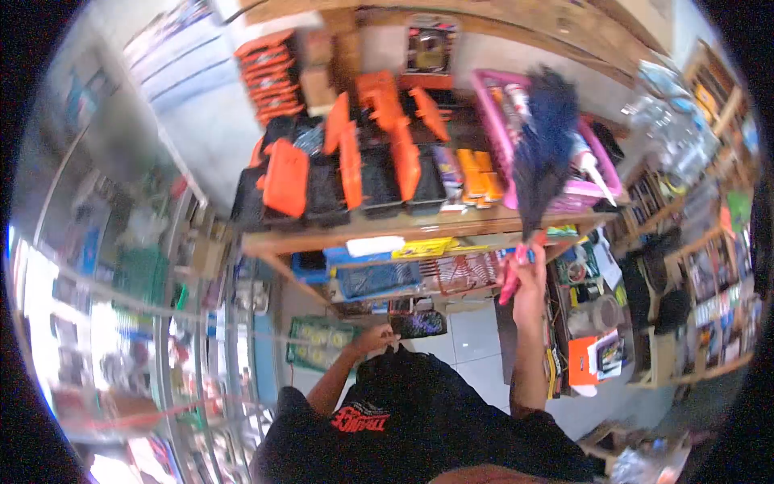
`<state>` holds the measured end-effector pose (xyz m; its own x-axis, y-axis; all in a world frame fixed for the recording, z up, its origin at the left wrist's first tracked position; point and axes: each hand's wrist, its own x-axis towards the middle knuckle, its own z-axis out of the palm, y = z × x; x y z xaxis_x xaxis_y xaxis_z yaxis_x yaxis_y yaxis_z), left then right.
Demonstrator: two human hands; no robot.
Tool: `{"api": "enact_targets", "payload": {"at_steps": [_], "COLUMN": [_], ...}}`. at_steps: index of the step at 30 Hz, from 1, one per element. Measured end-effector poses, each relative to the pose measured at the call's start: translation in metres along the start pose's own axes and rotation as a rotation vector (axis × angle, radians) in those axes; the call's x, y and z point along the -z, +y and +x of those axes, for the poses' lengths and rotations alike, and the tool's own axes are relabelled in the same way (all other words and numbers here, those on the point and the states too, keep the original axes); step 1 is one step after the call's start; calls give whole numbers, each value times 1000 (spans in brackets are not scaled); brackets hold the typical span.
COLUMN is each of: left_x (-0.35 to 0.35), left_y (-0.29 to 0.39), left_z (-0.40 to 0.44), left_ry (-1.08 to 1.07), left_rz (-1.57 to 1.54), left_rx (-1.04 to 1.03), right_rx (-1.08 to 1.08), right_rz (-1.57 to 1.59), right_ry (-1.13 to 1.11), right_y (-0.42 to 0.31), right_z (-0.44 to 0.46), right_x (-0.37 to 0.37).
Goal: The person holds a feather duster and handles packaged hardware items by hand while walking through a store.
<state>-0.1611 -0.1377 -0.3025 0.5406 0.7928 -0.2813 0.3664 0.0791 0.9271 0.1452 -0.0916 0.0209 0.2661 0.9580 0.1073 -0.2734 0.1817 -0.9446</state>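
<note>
The right hand [528,276] curls its fingers round the pink handle [509,285] of a bushy dark-blue duster [544,145], before a pink plastic basket [576,196] near the brown wooden shelf's [322,239] right front corner. Left hand [371,339]: cannot tell whether fingers pinch.

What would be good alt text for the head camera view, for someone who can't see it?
A person's right hand grips a dark duster by its pink handle, in front of a pink basket on a wooden shelf. Black containers with orange flaps stand left of the basket; the left hand is lower, near the dark shirt.
</note>
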Motion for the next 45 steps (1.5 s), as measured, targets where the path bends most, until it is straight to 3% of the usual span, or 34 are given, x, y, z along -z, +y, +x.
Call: {"api": "enact_targets", "payload": {"at_steps": [4, 6, 9, 13, 15, 20, 25, 28, 31, 33, 36, 39, 40, 41, 43, 45], "left_x": [-9, -21, -39, -58, -65, -72, -75, -81, -103, -124, -138, -136, -132, -128, -114, -83], "left_y": [-66, -120, -180, -230, -244, -257, -263, -270, -288, -301, -226, -111, -67, -17, 32, 89], "left_z": [-22, -33, -53, -80, -88, -78, -46, -16, 9, 17, -32, -93, -110, -130, -158, -188], "left_ry": [-11, 28, 53, 29, 2, -76, -83, -28, 69, 287, 460, 888, 1054, 1251, 1647, 1878], "left_rz": [115, 305, 597, 683, 689, 706, 771, 823, 913, 976, 517, 198, 186, 397, 533, 547], "left_rx": [244, 169, 129, 244, 277, 277, 223, 200, 161, 36, 403, 554, 527, 455, 182, 30], "right_rx": [-163, -266, -242, -250, -215, -157, -259, -2, -61, -99, -68, -203, -225, -247, -312, -393], "right_rz": [113, 209, -19, -190, -391, -170, -417, -708, -987, -1061, -1143, -1249, -1263, -1278, -1277, -1256], "right_ry": [5, -29, 11, 108, 89, 157, 150, -9, -279, -421, -660, -855, -898, -942, -1004, -1039], "right_y": [38, 42, 57, 76, 82, 91, 80, 101, 72, 72, 88, 87, 89, 91, 100, 118], "right_z": [-20, -32, -51, -89, -110, -152, -171, -173, -163, -163, -165, -167, -166, -165, -168, -165], "right_x": [5, 8, 18, 41, 63, 67, 67, 97, 89, 93, 114, 126, 129, 132, 139, 150]}}
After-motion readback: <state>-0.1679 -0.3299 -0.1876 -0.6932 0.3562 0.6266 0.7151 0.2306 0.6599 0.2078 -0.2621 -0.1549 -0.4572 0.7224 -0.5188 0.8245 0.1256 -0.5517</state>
